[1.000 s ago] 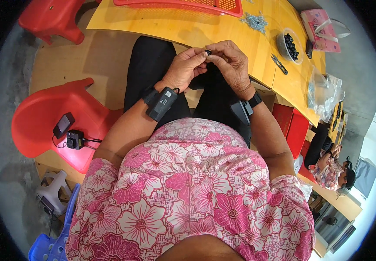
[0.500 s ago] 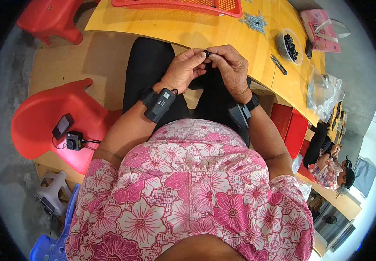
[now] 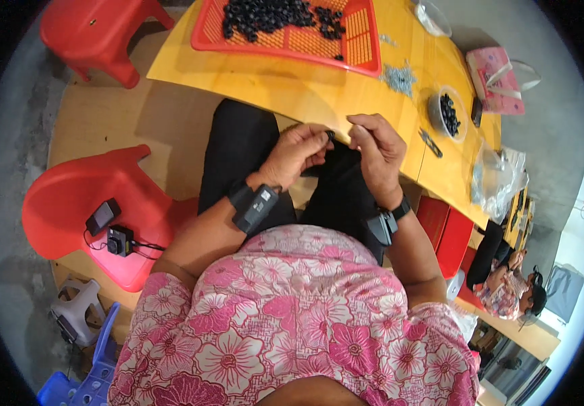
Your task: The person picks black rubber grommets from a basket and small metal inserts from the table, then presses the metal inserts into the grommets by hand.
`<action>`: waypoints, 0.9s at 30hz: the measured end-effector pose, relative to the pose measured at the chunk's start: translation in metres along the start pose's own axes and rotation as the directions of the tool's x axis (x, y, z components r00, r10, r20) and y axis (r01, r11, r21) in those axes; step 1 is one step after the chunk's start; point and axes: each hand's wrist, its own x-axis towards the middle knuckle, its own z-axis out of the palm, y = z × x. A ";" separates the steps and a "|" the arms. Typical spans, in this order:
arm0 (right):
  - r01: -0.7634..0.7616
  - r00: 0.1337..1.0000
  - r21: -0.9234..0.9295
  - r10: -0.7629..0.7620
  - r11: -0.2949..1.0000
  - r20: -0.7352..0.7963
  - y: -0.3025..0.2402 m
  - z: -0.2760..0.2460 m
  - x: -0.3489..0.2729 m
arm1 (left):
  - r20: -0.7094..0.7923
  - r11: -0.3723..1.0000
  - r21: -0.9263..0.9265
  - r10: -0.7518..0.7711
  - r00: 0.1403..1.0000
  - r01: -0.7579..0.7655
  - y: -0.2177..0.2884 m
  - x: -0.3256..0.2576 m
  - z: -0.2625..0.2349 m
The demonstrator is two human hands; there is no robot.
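My left hand [image 3: 298,152] pinches a small black part [image 3: 330,136] between thumb and fingers, just over my lap at the near edge of the yellow table [image 3: 305,88]. My right hand [image 3: 376,145] hovers right beside it, fingers curled toward the same part; whether it grips anything is hidden. Both wrists carry black strapped devices. A red mesh tray [image 3: 359,51] with many small black parts lies on the table in front. A clear bowl [image 3: 446,114] of black parts stands to the right.
A red plastic chair [image 3: 68,203] at my left holds a small black device and a cabled box. A red stool [image 3: 96,34] stands far left. Small grey parts [image 3: 398,76], a pink box [image 3: 495,81] and plastic bags [image 3: 495,179] lie on the table's right. Another person [image 3: 508,287] sits at lower right.
Both hands have stayed together at the table edge, working the small black part; the fingers shifted slightly and the right hand's fingers opened a little.
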 end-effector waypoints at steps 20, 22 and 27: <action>0.385 0.776 -0.653 0.154 0.652 0.612 0.016 -0.037 0.215 | 0.154 0.998 0.059 -0.036 0.987 0.027 0.013 0.021 0.031; 0.394 0.727 -0.653 0.215 0.647 0.652 0.016 -0.033 0.221 | 0.159 0.996 0.080 -0.045 0.986 0.032 0.017 0.022 0.033; 0.504 0.706 -0.616 0.121 0.606 0.697 0.020 -0.030 0.225 | 0.162 0.995 0.093 -0.045 0.986 0.030 0.019 0.026 0.038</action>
